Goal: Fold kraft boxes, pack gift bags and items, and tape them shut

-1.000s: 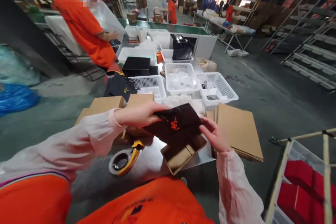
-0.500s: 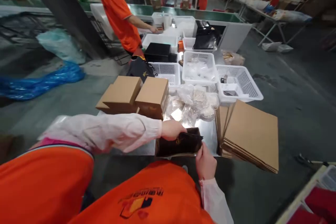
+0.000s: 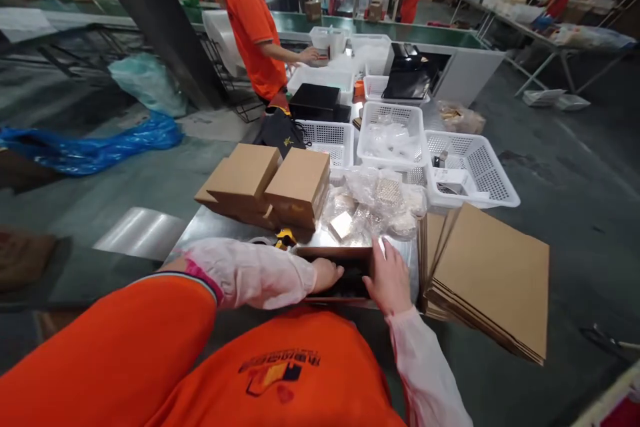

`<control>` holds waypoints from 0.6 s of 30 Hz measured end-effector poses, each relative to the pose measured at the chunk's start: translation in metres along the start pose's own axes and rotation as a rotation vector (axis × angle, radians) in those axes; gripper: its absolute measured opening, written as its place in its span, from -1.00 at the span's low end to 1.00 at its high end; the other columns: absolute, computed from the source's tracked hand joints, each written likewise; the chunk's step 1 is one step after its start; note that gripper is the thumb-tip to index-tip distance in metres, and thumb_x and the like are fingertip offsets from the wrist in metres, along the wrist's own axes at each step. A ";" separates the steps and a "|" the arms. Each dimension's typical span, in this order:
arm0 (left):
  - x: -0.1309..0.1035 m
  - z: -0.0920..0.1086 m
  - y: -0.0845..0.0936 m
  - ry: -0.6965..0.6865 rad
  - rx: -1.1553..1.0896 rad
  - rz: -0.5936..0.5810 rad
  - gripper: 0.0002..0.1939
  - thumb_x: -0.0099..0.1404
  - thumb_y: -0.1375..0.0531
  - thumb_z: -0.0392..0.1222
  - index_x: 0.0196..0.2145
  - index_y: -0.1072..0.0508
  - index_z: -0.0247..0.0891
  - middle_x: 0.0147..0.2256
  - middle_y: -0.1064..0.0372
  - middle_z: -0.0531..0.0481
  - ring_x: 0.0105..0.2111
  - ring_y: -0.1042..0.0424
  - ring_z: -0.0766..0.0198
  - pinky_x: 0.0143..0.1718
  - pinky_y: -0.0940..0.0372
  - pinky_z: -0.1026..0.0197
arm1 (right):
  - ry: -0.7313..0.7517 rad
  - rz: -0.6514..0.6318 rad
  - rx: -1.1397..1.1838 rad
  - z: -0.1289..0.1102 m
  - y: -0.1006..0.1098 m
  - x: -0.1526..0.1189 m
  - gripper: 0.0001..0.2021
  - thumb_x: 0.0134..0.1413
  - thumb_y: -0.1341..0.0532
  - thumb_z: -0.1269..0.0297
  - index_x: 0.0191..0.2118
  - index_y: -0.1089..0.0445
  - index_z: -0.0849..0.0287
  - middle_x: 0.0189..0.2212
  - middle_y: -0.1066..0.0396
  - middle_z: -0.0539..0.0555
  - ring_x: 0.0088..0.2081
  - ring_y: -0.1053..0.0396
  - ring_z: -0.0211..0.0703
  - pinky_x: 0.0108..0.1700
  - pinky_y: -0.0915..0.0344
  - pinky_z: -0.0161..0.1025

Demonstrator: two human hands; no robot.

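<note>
An open cardboard box [image 3: 345, 252] stands at the near edge of the metal table, right in front of my body. Dark material, probably a black bag, lies inside it; its shape is hard to make out in the shadow. My left hand [image 3: 326, 275] reaches over the left end into the box, most of its fingers hidden below the rim. At the right end rests my right hand [image 3: 391, 278], fingers apart, the thumb inside the box and the fingertips near the far right corner. Beyond the box lie several clear-wrapped items [image 3: 373, 200].
Closed brown boxes [image 3: 300, 177] stand at left, a yellow-and-black tool [image 3: 285, 238] beside them. Flat cardboard sheets [image 3: 493, 273] lean at right, overhanging the table. White baskets [image 3: 391, 133] are farther back. A co-worker in orange [image 3: 255, 27] stands at the far left.
The black material has gone down inside the box. My left hand has dropped into it, and my right hand has moved from the near right corner up over the right end.
</note>
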State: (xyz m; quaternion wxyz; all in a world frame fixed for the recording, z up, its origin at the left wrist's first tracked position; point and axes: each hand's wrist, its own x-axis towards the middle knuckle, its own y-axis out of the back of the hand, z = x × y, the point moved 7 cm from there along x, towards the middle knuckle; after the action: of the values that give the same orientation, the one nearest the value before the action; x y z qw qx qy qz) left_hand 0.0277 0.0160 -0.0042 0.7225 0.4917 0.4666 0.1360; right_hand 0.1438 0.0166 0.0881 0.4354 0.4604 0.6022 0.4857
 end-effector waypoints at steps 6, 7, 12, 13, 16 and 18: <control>-0.022 0.004 0.012 0.068 0.052 -0.010 -0.41 0.40 0.07 -0.45 0.35 -0.14 -0.33 -0.23 -0.53 -0.43 -0.26 -0.57 -0.17 -0.40 -0.43 -0.02 | 0.023 -0.188 -0.195 -0.028 -0.024 0.035 -0.75 0.21 -0.20 0.41 0.01 -0.34 0.21 -0.10 -0.41 0.24 -0.12 -0.45 0.07 -0.23 -0.36 -0.14; -0.031 0.005 0.020 0.065 0.055 -0.001 -0.40 0.40 0.07 -0.45 0.37 -0.11 -0.28 -0.23 -0.53 -0.42 -0.27 -0.57 -0.17 -0.41 -0.43 -0.02 | 0.007 -0.174 -0.206 -0.029 -0.027 0.036 -0.81 0.25 -0.14 0.43 -0.04 -0.35 0.21 -0.13 -0.41 0.24 -0.14 -0.45 0.05 -0.27 -0.35 -0.17; -0.047 -0.008 0.100 -0.001 -0.008 0.202 -0.66 0.40 0.00 -0.38 -0.10 -0.57 -0.39 -0.33 -0.52 -0.34 -0.28 -0.55 -0.04 -0.34 -0.39 0.07 | -0.020 -0.171 -0.226 -0.027 -0.033 0.035 -0.82 0.23 -0.20 0.40 -0.06 -0.34 0.19 -0.15 -0.40 0.21 -0.16 -0.45 0.01 -0.31 -0.35 -0.22; -0.038 -0.014 0.123 -0.019 -0.024 0.266 -0.68 0.40 -0.01 -0.37 -0.17 -0.57 -0.39 -0.33 -0.52 -0.32 -0.26 -0.54 -0.03 -0.31 -0.39 0.08 | -0.024 -0.179 -0.227 -0.027 -0.032 0.035 -0.77 0.18 -0.26 0.38 -0.05 -0.33 0.19 -0.14 -0.40 0.20 -0.16 -0.44 0.01 -0.30 -0.36 -0.22; 0.018 -0.032 0.188 -0.073 -0.040 0.414 -0.68 0.38 -0.01 -0.44 -0.07 -0.52 -0.41 -0.17 -0.51 -0.30 -0.11 -0.50 0.00 -0.15 -0.37 0.08 | -0.043 -0.191 -0.230 -0.027 -0.030 0.035 -0.71 0.14 -0.32 0.34 -0.03 -0.34 0.21 -0.14 -0.40 0.22 -0.15 -0.45 0.02 -0.28 -0.38 -0.21; 0.067 -0.040 0.222 -0.107 -0.043 0.441 -0.71 0.38 -0.06 -0.44 -0.05 -0.51 -0.44 -0.07 -0.47 -0.29 -0.03 -0.46 0.05 -0.03 -0.35 0.10 | -0.050 -0.193 -0.229 -0.027 -0.029 0.035 -0.78 0.19 -0.27 0.35 -0.05 -0.34 0.22 -0.14 -0.41 0.22 -0.15 -0.46 0.02 -0.28 -0.40 -0.20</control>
State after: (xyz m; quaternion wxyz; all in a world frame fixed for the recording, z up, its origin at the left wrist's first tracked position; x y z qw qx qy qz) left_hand 0.0893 0.1893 0.1419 0.7091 0.5730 0.3059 0.2744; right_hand 0.1064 0.0432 0.0611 0.5445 0.3600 0.5732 0.4954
